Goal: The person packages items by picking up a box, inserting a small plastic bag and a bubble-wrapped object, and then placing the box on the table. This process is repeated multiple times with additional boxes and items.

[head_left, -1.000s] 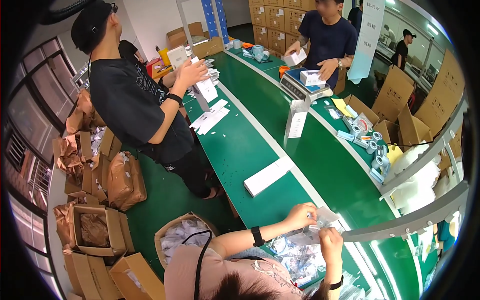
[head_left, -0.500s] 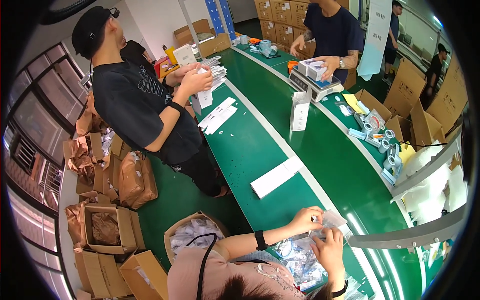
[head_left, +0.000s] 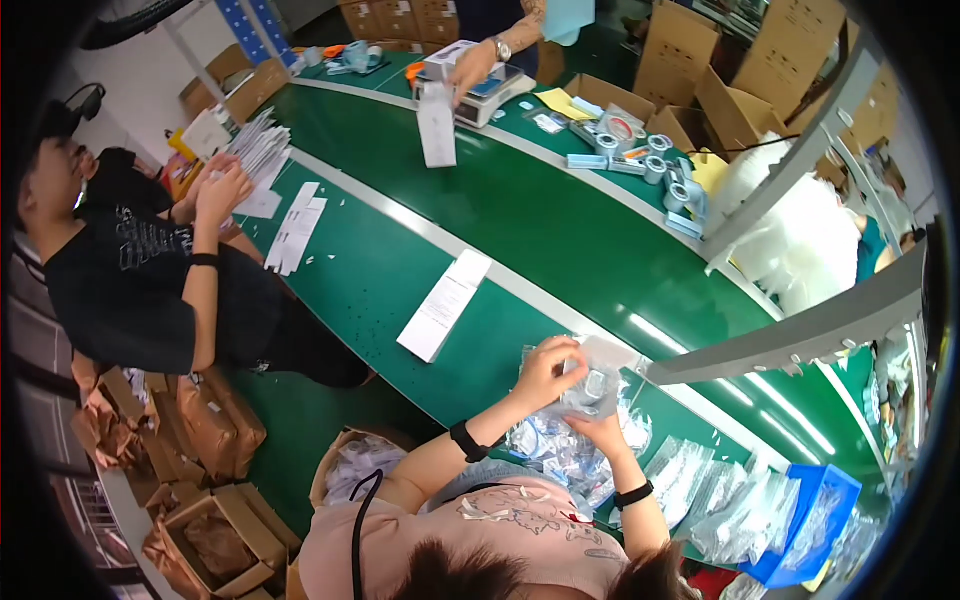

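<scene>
Between my hands, a clear plastic bag [head_left: 592,385] is held up with small pale items showing through it. My left hand [head_left: 550,374] pinches its left side, thumb and fingers closed. Below it, my right hand [head_left: 602,432] grips the lower edge, its fingertips partly hidden by the plastic. Beneath both hands lies a pile of small clear bags [head_left: 560,450] with white and blue contents. A flat white carton [head_left: 445,305] rests on the green table to the left of my hands.
A blue bin [head_left: 810,525] and stacked clear bags [head_left: 715,490] stand at my right. A grey metal arm [head_left: 800,340] crosses the right side. One person at left handles white papers [head_left: 260,150]; another reaches over a scale [head_left: 490,100] to a white box [head_left: 436,125].
The view has swung right, bringing the blue bin into sight. The bag is now spread out between my hands, with my right hand lower on it. The person across now grasps the upright white box.
</scene>
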Tool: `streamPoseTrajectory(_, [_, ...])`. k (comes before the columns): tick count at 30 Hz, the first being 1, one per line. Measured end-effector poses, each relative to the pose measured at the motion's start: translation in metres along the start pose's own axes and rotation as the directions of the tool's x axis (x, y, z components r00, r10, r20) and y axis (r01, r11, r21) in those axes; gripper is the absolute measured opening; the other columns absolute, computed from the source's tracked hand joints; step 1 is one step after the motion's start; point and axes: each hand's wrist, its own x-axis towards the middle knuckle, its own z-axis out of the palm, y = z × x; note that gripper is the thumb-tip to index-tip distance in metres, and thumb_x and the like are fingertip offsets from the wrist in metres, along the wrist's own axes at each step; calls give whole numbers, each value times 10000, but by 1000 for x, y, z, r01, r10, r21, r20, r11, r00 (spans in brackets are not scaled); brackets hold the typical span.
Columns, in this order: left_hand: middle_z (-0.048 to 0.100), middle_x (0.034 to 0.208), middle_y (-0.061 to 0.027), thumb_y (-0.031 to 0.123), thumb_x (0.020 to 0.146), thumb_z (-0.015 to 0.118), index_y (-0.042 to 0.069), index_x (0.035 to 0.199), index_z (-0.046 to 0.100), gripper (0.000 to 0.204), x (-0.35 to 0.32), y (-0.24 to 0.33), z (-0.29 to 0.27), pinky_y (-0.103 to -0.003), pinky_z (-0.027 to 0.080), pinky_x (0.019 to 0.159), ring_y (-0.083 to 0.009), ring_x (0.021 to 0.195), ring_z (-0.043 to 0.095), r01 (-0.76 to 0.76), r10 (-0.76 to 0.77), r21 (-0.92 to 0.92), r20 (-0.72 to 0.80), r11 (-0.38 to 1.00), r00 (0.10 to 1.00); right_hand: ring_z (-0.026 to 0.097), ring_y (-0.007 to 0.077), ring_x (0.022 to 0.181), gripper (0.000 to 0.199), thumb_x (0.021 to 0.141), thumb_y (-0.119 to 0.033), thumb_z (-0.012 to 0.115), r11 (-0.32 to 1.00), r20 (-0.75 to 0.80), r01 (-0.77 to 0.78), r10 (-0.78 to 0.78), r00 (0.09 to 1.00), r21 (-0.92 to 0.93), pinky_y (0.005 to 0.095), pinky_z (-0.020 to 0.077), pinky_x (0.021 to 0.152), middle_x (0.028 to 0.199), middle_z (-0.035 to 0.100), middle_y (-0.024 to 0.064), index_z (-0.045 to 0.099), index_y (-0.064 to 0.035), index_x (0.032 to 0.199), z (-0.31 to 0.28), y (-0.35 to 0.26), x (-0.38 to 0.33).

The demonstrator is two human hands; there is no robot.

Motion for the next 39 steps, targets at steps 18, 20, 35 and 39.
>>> streamPoseTrajectory(18, [445, 1141, -219, 270, 575, 755, 1, 1227, 299, 840, -26, -44, -94, -410, 375, 879, -352, 1051, 450, 349, -195, 550, -319, 759, 927, 332, 318, 1180, 919, 605, -93, 707, 950, -755, 21, -261, 602, -312, 333, 277, 973, 1287, 307, 203, 141, -8, 1325, -48, 43, 245])
streamPoseTrajectory(20, [446, 1134, -220, 249, 560, 768, 0, 1208, 310, 832, -33, -30, -76, -403, 379, 876, -352, 1052, 449, 298, -202, 380, -273, 875, 941, 319, 328, 1192, 924, 608, -104, 707, 932, -759, -75, -241, 605, -355, 332, 270, 979, 1299, 293, 214, 136, -9, 1329, -46, 53, 237])
streamPoseTrajectory(35, [357, 1206, -176, 200, 541, 798, 9, 1183, 294, 838, -40, -4, -38, -352, 398, 827, -275, 1035, 425, 165, -134, -84, 289, 983, 948, 289, 244, 1228, 595, 889, -363, 401, 906, -96, 64, -25, 995, 418, 351, 281, 974, 1369, 227, 127, 163, -63, 1344, 42, -29, -27])
streamPoseTrajectory(39, [328, 1197, -141, 148, 511, 811, 29, 1185, 336, 833, -48, 27, -18, -319, 393, 812, -223, 1058, 399, 72, -30, -256, 162, 964, 986, 408, 301, 1116, 496, 856, -292, 462, 997, -94, 75, -74, 993, 15, 370, 355, 904, 1217, 403, 166, 320, -61, 1270, 8, -33, -49])
